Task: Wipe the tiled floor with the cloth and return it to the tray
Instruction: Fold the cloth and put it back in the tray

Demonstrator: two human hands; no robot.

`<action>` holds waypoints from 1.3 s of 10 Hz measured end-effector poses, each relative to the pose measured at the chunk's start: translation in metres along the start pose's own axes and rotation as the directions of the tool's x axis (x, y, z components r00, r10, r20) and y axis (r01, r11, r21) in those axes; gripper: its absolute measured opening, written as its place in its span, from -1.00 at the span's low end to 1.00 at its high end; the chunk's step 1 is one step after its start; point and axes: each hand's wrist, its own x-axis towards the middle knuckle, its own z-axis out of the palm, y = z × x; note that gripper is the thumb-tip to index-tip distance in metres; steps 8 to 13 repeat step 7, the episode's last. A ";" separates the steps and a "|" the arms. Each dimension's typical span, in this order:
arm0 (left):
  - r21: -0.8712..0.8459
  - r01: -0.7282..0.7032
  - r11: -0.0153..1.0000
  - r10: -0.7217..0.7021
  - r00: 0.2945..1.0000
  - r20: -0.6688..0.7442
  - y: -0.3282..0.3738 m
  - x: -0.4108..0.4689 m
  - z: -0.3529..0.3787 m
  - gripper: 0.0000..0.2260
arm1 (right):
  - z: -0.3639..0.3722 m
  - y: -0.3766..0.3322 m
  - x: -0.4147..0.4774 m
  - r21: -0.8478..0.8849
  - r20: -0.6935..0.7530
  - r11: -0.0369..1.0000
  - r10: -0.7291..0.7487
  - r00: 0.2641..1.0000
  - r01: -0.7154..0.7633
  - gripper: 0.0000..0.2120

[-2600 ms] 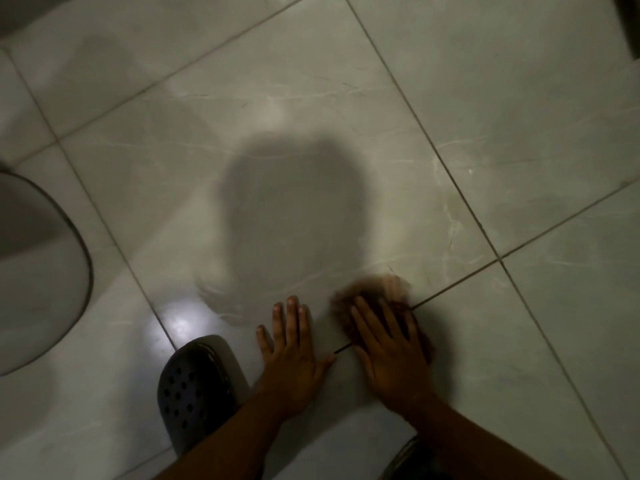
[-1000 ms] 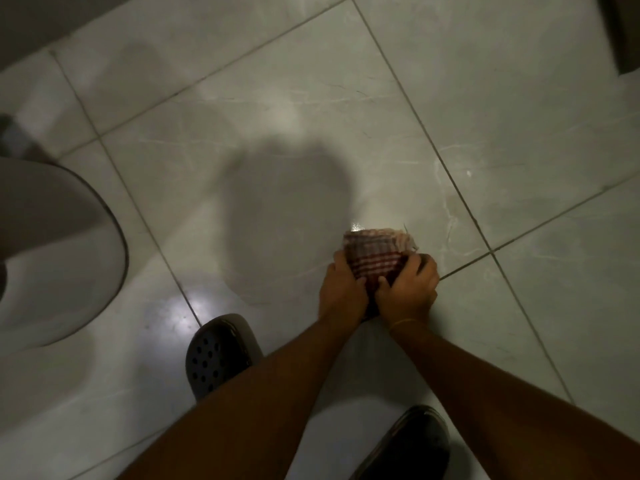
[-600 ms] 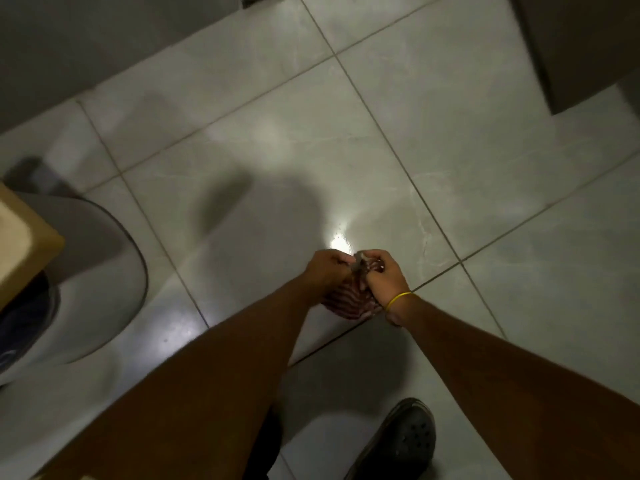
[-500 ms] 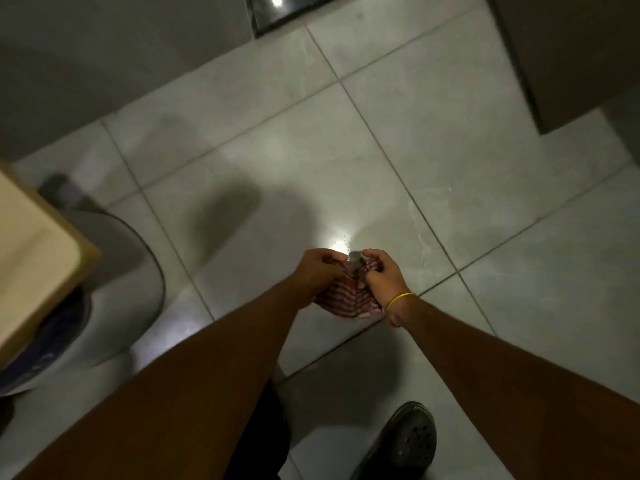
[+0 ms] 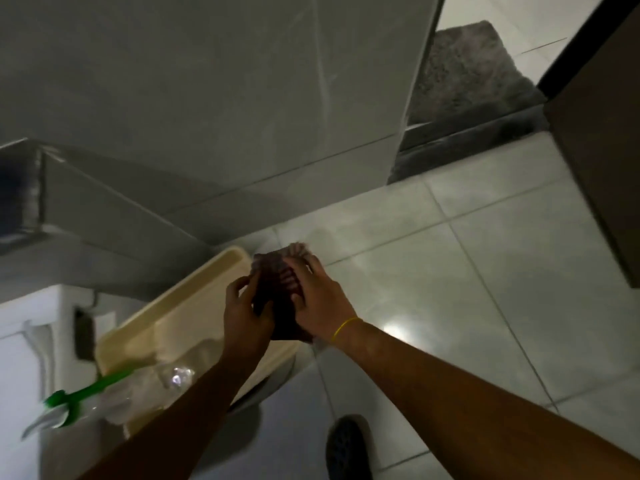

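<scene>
Pale floor tiles point(image 5: 433, 306) lie below; the checked cloth point(image 5: 277, 289), on the floor a second ago, is now lifted, folded, over the cream tray's point(image 5: 194, 306) right edge. Left hand point(image 5: 246, 317) and right hand point(image 5: 318, 303) both pinch it closed, seemingly; wiping looks finished.

Motion blur softened the bunched red-and-white striped cloth point(image 5: 277, 289), so its pattern could barely be read, and the left hand point(image 5: 244, 320) and right hand point(image 5: 318, 303) covered much of it (its lower end vanished behind the palms). The left forearm hid the near corner of the cream plastic tray point(image 5: 180, 306). A clear spray bottle with a green trigger point(image 5: 104, 393) was smeared beyond detail, its nozzle end hard to make out. The dark perforated clog point(image 5: 348, 448) was cut off by the bottom edge.
</scene>
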 end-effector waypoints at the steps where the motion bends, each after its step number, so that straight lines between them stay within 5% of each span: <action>1: 0.005 0.092 0.996 -0.092 0.996 -0.020 -0.044 0.003 -0.017 -0.49 | 0.040 -0.016 0.023 -0.114 0.150 0.993 -0.026 0.988 0.043 -0.14; 3: 0.133 0.235 0.963 -0.243 0.969 0.045 -0.130 -0.004 -0.008 -0.52 | 0.135 0.002 0.052 -0.357 0.421 0.913 -0.034 0.907 0.200 -0.12; 4: 0.272 0.271 0.923 -0.317 0.939 0.138 -0.155 -0.010 -0.001 -0.62 | 0.160 0.008 0.050 -0.285 0.383 0.958 0.088 0.920 0.027 -0.42; 5: 0.396 0.194 0.898 -0.286 0.939 0.189 -0.156 -0.011 0.001 -0.66 | 0.163 0.013 0.044 -0.198 0.280 0.972 0.180 0.943 -0.127 -0.45; 6: 0.682 0.062 0.729 -0.336 0.900 0.277 -0.136 0.000 0.000 -0.52 | 0.146 0.007 0.036 -0.128 0.236 0.979 0.186 0.954 -0.159 -0.37; 7: 0.769 -0.083 0.633 -0.350 0.856 0.380 -0.098 0.012 0.009 -0.62 | 0.120 -0.004 0.022 -0.093 0.243 0.983 0.175 0.954 -0.157 -0.32; 13: 0.769 -0.083 0.633 -0.350 0.856 0.380 -0.098 0.012 0.009 -0.62 | 0.120 -0.004 0.022 -0.093 0.243 0.983 0.175 0.954 -0.157 -0.32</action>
